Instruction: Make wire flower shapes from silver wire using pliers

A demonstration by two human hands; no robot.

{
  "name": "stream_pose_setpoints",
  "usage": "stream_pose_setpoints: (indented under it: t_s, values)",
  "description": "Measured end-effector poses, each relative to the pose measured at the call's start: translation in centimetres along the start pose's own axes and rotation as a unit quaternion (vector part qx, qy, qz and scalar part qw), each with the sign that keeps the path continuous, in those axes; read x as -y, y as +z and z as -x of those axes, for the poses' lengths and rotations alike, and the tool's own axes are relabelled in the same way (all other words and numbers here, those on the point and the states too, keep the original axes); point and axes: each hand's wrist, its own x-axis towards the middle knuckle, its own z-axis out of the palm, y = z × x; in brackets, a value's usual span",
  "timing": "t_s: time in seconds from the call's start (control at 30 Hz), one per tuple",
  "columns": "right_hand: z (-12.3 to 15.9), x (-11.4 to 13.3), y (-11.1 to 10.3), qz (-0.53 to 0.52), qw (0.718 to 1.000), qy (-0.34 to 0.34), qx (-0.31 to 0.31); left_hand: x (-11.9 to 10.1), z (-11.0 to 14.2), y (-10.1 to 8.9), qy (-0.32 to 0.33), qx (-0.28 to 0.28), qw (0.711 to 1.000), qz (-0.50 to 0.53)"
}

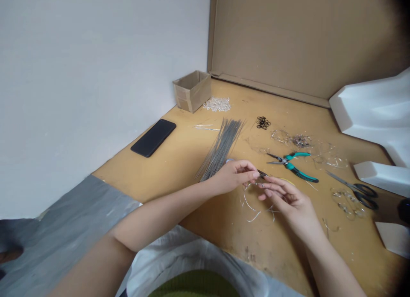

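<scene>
My left hand [235, 176] is closed in a pinch, thumb against forefinger, on a piece of thin silver wire [246, 199]. Close against its fingertips, my right hand [290, 199] has its fingers curled and also pinches the wire. A small dark piece [262, 174] shows between the two hands; its kind is hard to make out. Loose bent wire ends hang or lie just below the fingers. Behind my left hand lies a bundle of straight grey wires [221, 147]. Beyond my right hand rest teal-handled long-nose pliers [290, 162], jaws apart.
Black-handled scissors [360, 192] lie at the right beside wire loops [347, 203]. Farther back are black rings [263, 123], tangled wire pieces [301, 140], a heap of clear bits [218, 103] and a cardboard box [192, 92]. A black phone [153, 138] lies left; white foam [378, 113] stands right.
</scene>
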Motion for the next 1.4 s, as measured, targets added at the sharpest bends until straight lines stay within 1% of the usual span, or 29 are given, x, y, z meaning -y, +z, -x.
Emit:
stream_pose_setpoints:
  t_s: [0.17,0.4,0.5,0.7,0.87,1.1,1.4]
  values:
    - [0.13,0.07,0.03,0.015,1.000,-0.007,-0.007,-0.01,0.06,-0.06,0.000,-0.001,1.000,0.001]
    - [0.03,-0.03,0.05,0.017,1.000,0.000,-0.006,-0.11,0.02,0.00,-0.003,-0.008,1.000,-0.007]
    - [0.03,0.01,0.09,0.019,1.000,-0.003,-0.007,-0.19,-0.06,-0.03,-0.014,-0.004,1.000,0.020]
    - [0.13,0.25,0.24,0.033,0.999,0.004,-0.012,-0.04,-0.36,-0.28,-0.057,0.025,0.995,0.074]
    - [0.26,0.42,0.29,0.036,0.999,-0.003,-0.018,-0.11,-0.34,-0.33,-0.063,0.030,0.994,0.087]
    - [0.20,0.29,0.24,0.032,0.999,0.001,-0.019,-0.03,-0.38,-0.32,-0.062,0.023,0.995,0.068]
    - [0.14,0.10,0.21,0.030,0.999,-0.008,-0.020,-0.27,-0.01,-0.15,-0.010,-0.017,1.000,-0.018]
